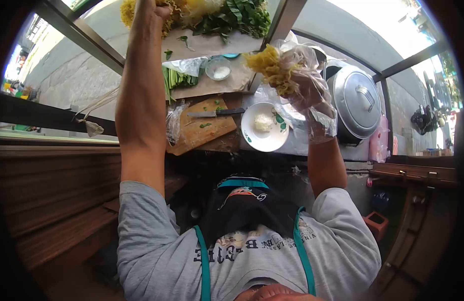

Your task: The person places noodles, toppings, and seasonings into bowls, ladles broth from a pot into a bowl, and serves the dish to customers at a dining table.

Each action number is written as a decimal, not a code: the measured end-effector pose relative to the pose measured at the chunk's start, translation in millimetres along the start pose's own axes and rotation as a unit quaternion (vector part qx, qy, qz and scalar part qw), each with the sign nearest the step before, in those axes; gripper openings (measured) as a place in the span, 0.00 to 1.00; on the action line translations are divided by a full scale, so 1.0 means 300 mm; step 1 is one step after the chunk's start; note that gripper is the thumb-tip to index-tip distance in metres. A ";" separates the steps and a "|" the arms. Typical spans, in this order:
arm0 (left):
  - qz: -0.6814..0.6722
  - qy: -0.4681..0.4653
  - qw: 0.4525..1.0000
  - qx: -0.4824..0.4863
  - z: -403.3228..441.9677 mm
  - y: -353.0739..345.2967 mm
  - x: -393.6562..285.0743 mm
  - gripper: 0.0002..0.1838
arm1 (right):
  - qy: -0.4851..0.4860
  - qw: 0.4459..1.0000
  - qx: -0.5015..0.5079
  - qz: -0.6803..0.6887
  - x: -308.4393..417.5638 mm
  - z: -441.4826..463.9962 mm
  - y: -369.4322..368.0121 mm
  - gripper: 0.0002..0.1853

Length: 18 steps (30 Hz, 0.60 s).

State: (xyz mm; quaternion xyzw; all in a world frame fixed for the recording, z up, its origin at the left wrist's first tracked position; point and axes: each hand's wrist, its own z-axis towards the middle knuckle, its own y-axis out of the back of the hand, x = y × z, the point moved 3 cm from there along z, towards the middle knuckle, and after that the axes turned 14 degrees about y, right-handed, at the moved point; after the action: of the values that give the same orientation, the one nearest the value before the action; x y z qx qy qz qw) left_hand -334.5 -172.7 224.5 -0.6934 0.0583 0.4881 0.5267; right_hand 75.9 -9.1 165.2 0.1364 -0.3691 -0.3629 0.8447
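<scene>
My left hand (154, 9) reaches up to the top edge of the view, at a pile of curly yellow noodles (128, 14); its fingers are mostly cut off or hidden. My right hand (307, 83) is covered in clear plastic and closed around a clump of yellow noodles (272, 67), raised above the counter. Below and left of that hand, a white bowl with a leaf pattern (248, 131) holds a small pale white heap (263, 123). Left of the bowl, a knife with a black handle (227, 112) lies across a wooden cutting board (191, 133) with green scraps.
Leafy greens (242, 19) lie on the upper shelf. Cut green stalks (180, 81) sit beside a small clear bowl of white stuff (219, 69). A large lidded metal pot (356, 100) stands at the right. Metal frame bars (279, 35) cross the stall.
</scene>
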 end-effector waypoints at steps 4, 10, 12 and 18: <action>-0.043 -0.118 0.992 0.015 0.151 0.135 -0.036 0.20 | -0.147 0.981 0.068 0.107 0.000 -0.168 0.069 0.17; -0.032 -0.046 0.996 -0.071 0.029 0.000 0.021 0.20 | -0.120 0.936 0.327 -0.043 -0.183 -0.538 -0.215 0.27; -0.022 -0.028 0.997 -0.069 0.003 -0.007 0.046 0.20 | -0.106 0.942 0.297 -0.116 -0.173 -0.597 -0.286 0.24; -0.011 0.008 0.998 -0.065 -0.029 -0.003 0.075 0.21 | -0.186 0.974 0.101 0.077 -0.249 -0.464 -0.244 0.18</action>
State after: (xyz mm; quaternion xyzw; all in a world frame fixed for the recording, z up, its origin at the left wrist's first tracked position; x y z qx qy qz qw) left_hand -317.1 -169.5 208.2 -0.7309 0.0233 0.4795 0.4851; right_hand 104.4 -12.4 -6.6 0.1226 -0.5638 -0.2762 0.7686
